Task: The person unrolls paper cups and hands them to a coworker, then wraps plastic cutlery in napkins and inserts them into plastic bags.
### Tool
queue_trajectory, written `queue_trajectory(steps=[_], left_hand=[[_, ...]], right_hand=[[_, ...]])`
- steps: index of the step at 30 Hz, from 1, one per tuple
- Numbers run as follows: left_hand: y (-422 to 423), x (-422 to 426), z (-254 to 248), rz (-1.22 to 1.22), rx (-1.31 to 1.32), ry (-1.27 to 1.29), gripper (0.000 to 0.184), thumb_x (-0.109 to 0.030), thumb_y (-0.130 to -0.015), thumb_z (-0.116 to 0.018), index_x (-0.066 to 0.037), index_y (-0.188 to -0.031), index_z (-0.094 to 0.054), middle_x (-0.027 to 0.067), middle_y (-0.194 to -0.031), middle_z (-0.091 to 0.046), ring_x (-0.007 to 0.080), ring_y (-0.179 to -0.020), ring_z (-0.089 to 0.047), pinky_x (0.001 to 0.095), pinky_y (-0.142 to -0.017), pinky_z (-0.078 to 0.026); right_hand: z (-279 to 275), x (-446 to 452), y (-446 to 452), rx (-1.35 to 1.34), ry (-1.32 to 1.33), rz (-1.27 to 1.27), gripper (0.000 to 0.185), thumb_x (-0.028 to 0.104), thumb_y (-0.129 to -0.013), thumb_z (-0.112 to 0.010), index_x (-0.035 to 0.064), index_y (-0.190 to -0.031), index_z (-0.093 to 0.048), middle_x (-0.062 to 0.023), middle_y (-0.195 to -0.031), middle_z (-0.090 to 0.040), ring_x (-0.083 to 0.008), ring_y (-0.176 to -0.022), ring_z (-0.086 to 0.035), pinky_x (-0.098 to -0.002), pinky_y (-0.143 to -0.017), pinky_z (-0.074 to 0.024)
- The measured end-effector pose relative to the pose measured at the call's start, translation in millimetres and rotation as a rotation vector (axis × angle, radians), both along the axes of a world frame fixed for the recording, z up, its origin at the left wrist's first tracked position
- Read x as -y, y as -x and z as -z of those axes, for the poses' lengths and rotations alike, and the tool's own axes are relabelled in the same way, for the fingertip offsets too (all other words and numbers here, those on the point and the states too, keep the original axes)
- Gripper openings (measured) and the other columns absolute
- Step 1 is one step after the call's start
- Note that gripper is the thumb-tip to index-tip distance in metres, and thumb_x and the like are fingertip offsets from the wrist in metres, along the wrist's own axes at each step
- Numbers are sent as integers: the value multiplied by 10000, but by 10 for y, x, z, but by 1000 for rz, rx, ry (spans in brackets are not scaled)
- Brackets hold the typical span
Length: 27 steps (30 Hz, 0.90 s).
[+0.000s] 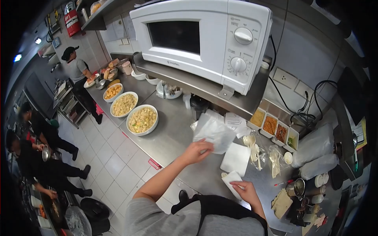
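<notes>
My left hand [200,151] has its fingers closed on the edge of a clear plastic bag [213,131] over the steel counter [173,145]. My right hand [245,191] grips a folded white napkin [234,184], with pale cutlery ends showing at its upper left. Just above it lies a stack of white napkins [235,159]. Plastic spoons and forks [255,151] rest to the right of the stack, beside more cutlery in a clear wrapper [275,160].
A white microwave [185,37] stands on a raised shelf. Bowls of rice [142,120] line the counter's left edge. Food trays [270,125] sit at the back right, bottles [317,189] at right. Co-workers [76,67] stand at left.
</notes>
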<state>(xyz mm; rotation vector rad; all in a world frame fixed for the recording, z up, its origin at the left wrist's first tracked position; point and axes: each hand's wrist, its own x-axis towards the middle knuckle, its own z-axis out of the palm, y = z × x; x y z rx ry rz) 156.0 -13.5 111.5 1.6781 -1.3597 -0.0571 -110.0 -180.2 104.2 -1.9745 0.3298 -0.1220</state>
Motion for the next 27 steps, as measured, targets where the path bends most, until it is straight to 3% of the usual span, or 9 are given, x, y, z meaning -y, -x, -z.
queue_trajectory(steps=[6,10,11,15,17,21,24,27], left_hand=[[-68,-665,745,-107,-15,-262,157,-63,-738,-578,-101,-880,-634,39,-930,-661,234,-1021,-599,535,-1047,-259],[130,-668,550,-308,16,-363,203,-193,-726,-561,-95,-886,-637,49,-875,-656,236,-955,-606,543,-1056,-226],[196,-588,550,-407,75,-283,278,-333,-744,-584,-91,-869,-640,67,-837,-633,261,-885,-603,509,-999,-325],[434,-86,457,-650,47,-401,421,-418,-725,-654,-52,-919,-576,106,-875,-596,292,-862,-592,446,-821,-452],[440,82,644,-741,104,-491,488,-443,-714,-675,-33,-939,-533,123,-892,-576,303,-843,-587,420,-727,-483],[325,138,888,-807,129,-457,327,-316,-774,-647,-41,-878,-503,137,-872,-566,313,-850,-577,413,-716,-473],[197,49,1030,-776,117,-422,306,-300,-771,-649,-51,-878,-508,131,-872,-563,322,-839,-571,418,-738,-473],[225,-67,921,-662,109,-345,275,-274,-769,-643,-57,-890,-526,118,-871,-560,312,-842,-568,418,-718,-483]], right_hand=[[158,87,160,-28,-8,-49,176,112,-839,-607,80,-993,-686,-140,-912,-676,-227,-845,-644,-291,-755,-472],[219,131,242,-42,-17,-68,179,113,-838,-604,74,-993,-685,-146,-915,-676,-231,-856,-645,-297,-764,-473],[219,134,239,-45,-7,-76,179,115,-837,-605,76,-992,-686,-148,-913,-675,-235,-856,-645,-298,-765,-473],[149,94,173,-49,47,-135,180,125,-831,-611,84,-988,-688,-152,-908,-673,-254,-853,-647,-306,-764,-475],[120,50,147,-61,69,-145,177,122,-830,-619,62,-981,-688,-127,-901,-681,-204,-854,-639,-294,-766,-470],[176,23,194,-24,51,-143,175,115,-832,-613,46,-974,-688,-117,-915,-684,-181,-860,-635,-287,-771,-466],[318,46,241,-45,-1,-122,174,110,-830,-610,44,-970,-689,-121,-928,-685,-183,-863,-636,-291,-773,-466],[416,49,67,-7,45,-160,186,135,-821,-612,69,-977,-688,-154,-901,-672,-256,-839,-647,-317,-760,-474]])
